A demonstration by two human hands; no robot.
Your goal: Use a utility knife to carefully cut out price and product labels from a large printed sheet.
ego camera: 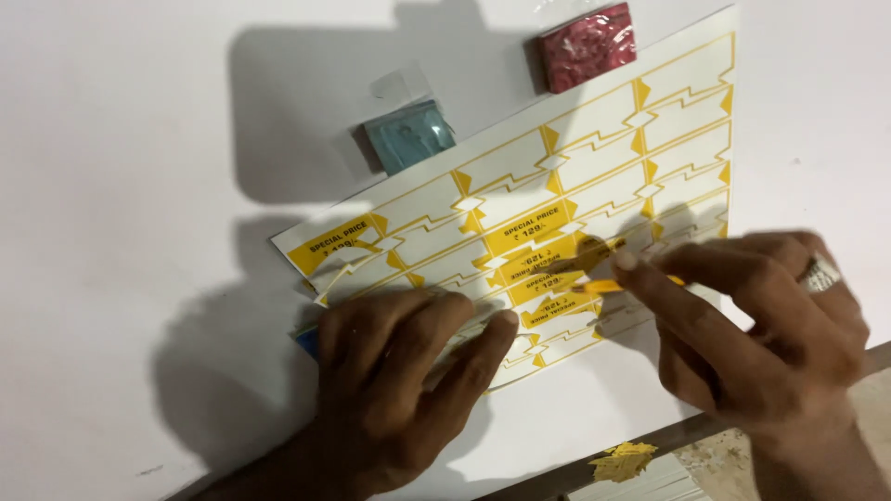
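So the sticker sheet [594, 158] lies flat and slanted on the white tabletop [121, 278], mostly peeled already, with just a few yellow labels [534, 260] left near the middle. The left hand [408, 371] is spread flat, palm down, pinning the sheet's lower left part, and there's something blue tucked under it that I can't really make out. The right hand [761, 325], ring on one finger, has its fingertips pinched together on a thin yellow label strip [603, 286] that's lifting off the backing. Main risk I see: that strip is narrow and floppy, so it could curl back and stick to itself or to a finger, or tear if pulled at a sharp angle. If the left hand eases off, the whole sheet would likely lift along with the label. Room-wise, the tabletop edge [650, 445] runs diagonally right under the right wrist, so that side is tight and a dropped label could go over, down where a yellow scrap [624, 461] sits. Up top, a teal packet [408, 134] and a red packet [587, 44] sit just beside the sheet's upper edge, the red one maybe touching it. The left side is wide open.
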